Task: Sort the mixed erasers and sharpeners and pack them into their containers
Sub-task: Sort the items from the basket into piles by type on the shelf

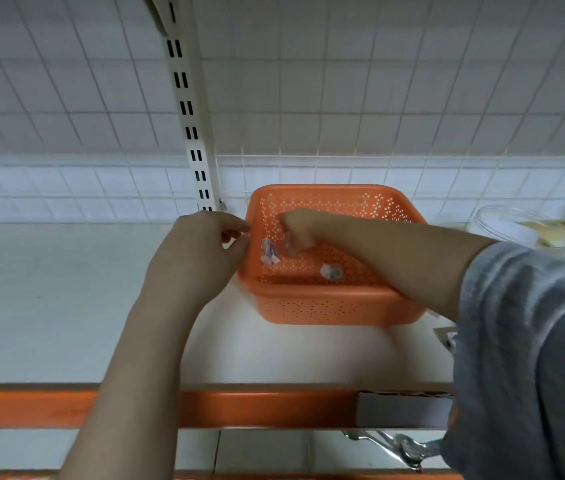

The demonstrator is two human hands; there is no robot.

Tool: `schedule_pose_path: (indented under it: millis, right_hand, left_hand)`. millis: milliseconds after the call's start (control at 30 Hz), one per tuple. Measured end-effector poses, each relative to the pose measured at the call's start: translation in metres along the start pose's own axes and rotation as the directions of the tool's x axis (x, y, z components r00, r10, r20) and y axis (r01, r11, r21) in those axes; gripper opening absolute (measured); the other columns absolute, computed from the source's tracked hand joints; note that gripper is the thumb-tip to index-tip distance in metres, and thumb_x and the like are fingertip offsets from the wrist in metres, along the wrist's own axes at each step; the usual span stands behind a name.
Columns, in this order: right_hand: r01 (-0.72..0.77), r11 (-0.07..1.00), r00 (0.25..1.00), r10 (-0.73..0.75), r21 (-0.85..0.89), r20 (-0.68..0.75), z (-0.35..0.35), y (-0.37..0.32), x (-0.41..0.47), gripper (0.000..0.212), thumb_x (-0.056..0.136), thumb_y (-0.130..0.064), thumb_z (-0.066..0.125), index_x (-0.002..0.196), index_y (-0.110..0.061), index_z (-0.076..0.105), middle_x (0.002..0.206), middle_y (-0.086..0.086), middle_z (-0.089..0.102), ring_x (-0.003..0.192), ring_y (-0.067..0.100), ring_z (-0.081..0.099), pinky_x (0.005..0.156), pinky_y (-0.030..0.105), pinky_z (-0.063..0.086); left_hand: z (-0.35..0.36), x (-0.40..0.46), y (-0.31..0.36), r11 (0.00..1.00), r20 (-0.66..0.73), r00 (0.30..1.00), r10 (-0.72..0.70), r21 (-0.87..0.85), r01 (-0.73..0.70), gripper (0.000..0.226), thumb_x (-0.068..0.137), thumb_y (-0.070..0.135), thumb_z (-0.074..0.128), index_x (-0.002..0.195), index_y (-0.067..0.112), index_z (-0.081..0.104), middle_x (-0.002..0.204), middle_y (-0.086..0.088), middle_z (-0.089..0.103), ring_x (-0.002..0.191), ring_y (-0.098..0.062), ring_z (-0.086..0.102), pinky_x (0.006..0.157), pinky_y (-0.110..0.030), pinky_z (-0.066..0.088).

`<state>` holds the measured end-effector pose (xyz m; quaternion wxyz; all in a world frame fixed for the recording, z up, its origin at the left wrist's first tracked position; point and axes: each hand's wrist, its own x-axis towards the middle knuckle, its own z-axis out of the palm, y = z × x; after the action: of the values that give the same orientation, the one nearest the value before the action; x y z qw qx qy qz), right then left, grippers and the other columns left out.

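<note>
Centre frame: left hand (201, 251) grips the orange basket (326, 306) rim; right hand (296, 230) inside pinches a small blurred item (289, 245).

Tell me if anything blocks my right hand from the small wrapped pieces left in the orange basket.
Nothing visible does. The right hand is already inside the orange perforated plastic basket, just beside the wrapped piece at the left wall. The other small wrapped piece lies uncovered on the basket floor, below the forearm.
</note>
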<state>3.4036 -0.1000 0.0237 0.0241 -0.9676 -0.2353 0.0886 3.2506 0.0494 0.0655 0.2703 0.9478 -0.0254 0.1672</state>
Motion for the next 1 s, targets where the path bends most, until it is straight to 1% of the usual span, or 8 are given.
schedule_pose_path:
  millis: [133,233,367,500,633,733,867,1000]
  right_hand:
    - [-0.019,0.999,1.0,0.018,0.045,0.021,-0.007,0.009,-0.015,0.05,0.077,-0.02,0.075,0.12,-0.001,0.056,0.118,0.013,0.06,0.109,0.027,0.056,0.077,0.024,0.039]
    - [-0.03,0.994,0.999,0.034,0.103,-0.029,-0.017,0.02,-0.031,0.052,0.073,-0.021,0.078,0.118,-0.004,0.057,0.115,0.009,0.062,0.108,0.026,0.057,0.087,0.029,0.047]
    - [-0.087,0.958,0.978,0.135,0.273,-0.16,-0.037,0.036,-0.079,0.062,0.072,-0.025,0.079,0.127,-0.014,0.052,0.109,-0.002,0.065,0.1,0.016,0.058,0.082,0.027,0.045]
    - [-0.117,0.884,0.896,0.291,0.453,-0.336,-0.032,0.047,-0.138,0.048,0.072,-0.026,0.079,0.116,-0.017,0.061,0.096,-0.007,0.063,0.089,0.011,0.059,0.077,0.022,0.042]
    - [-0.124,0.825,0.813,0.403,0.551,-0.42,-0.008,0.04,-0.185,0.036,0.07,-0.032,0.08,0.103,-0.028,0.064,0.09,-0.012,0.063,0.085,0.004,0.058,0.064,0.006,0.036]
    - [-0.074,0.76,0.746,0.472,0.645,-0.47,0.007,0.034,-0.205,0.033,0.07,-0.03,0.08,0.099,-0.029,0.066,0.085,-0.017,0.063,0.082,-0.003,0.057,0.068,-0.002,0.037]
    - [0.014,0.683,0.673,0.534,0.731,-0.512,0.017,0.029,-0.218,0.035,0.069,-0.03,0.078,0.103,-0.027,0.068,0.094,-0.012,0.067,0.091,0.003,0.061,0.081,0.014,0.045]
    - [0.066,0.623,0.597,0.602,0.78,-0.531,0.016,0.026,-0.224,0.026,0.073,-0.028,0.076,0.098,-0.028,0.069,0.086,-0.009,0.067,0.081,0.006,0.063,0.073,0.017,0.047]
  left_hand:
    - [-0.001,0.011,0.005,0.997,0.036,0.997,0.064,0.032,-0.065,0.021,0.09,0.026,0.058,0.107,0.026,0.069,0.103,0.01,0.068,0.092,-0.004,0.058,0.077,-0.017,0.036]
    - [0.002,0.03,0.013,0.983,0.096,0.987,0.128,0.122,-0.139,0.024,0.091,0.023,0.056,0.112,0.022,0.068,0.11,0.005,0.066,0.099,-0.01,0.058,0.082,-0.022,0.04]
    - [0.026,0.068,0.023,0.882,0.328,0.924,0.199,0.35,-0.314,0.028,0.09,0.021,0.058,0.117,0.02,0.064,0.121,0.0,0.062,0.111,-0.017,0.055,0.093,-0.031,0.044]
    - [0.06,0.089,0.025,0.734,0.589,0.799,0.123,0.488,-0.473,0.044,0.082,0.022,0.07,0.124,0.02,0.059,0.123,0.001,0.059,0.113,-0.018,0.053,0.092,-0.029,0.045]
    - [0.077,0.093,0.022,0.588,0.614,0.787,0.065,0.613,-0.527,0.049,0.076,0.033,0.075,0.12,0.017,0.059,0.114,0.0,0.061,0.105,-0.019,0.057,0.087,-0.033,0.05]
    - [0.078,0.094,0.022,0.536,0.602,0.793,0.093,0.641,-0.55,0.044,0.077,0.035,0.074,0.115,0.018,0.059,0.107,0.003,0.061,0.1,-0.017,0.058,0.077,-0.03,0.048]
    - [0.071,0.093,0.027,0.587,0.555,0.82,0.138,0.621,-0.519,0.038,0.075,0.035,0.075,0.107,0.018,0.065,0.097,0.003,0.062,0.095,-0.017,0.059,0.077,-0.033,0.051]
    - [0.048,0.08,0.036,0.835,0.385,0.885,0.261,0.37,-0.407,0.044,0.078,0.031,0.072,0.12,0.021,0.063,0.118,0.0,0.062,0.106,-0.017,0.056,0.086,-0.03,0.045]
